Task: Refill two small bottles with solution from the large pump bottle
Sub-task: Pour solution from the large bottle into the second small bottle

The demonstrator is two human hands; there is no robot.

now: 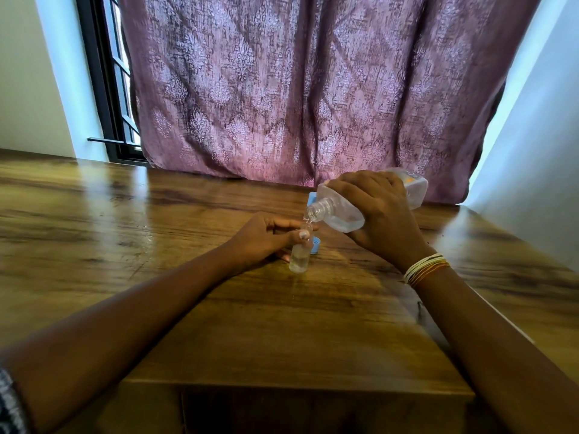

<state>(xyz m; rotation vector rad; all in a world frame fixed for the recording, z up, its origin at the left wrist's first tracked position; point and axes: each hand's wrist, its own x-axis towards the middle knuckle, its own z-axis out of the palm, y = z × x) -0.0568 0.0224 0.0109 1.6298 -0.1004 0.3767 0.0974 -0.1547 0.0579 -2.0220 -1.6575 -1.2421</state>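
the large bottle (369, 200) is tipped nearly flat in the right hand (380, 214), its long axis running from upper right down to lower left, so the open threaded neck points down and left, right over the mouth of the small bottle (299, 256). that mouth-over-mouth line is what the pour depends on: the neck sits just above the small bottle's opening, and a thin clear stream seems to bridge them, though the glare makes it hard to be sure. the right hand's fingers are wrapped over the top of the large bottle, gripping its body. the left hand (266, 238) is the nearer one to the small bottle, its fingers closed around the upper part to hold it upright on the tabletop (125, 214), long axis vertical. clear liquid shows in the small bottle, but its level cannot be read. a blue cap (315, 246) lies just beside the small bottle on its right, and another blue piece (311, 198) peeks out behind the large bottle's neck. only 1 small bottle is in view; the 2nd cannot be seen.
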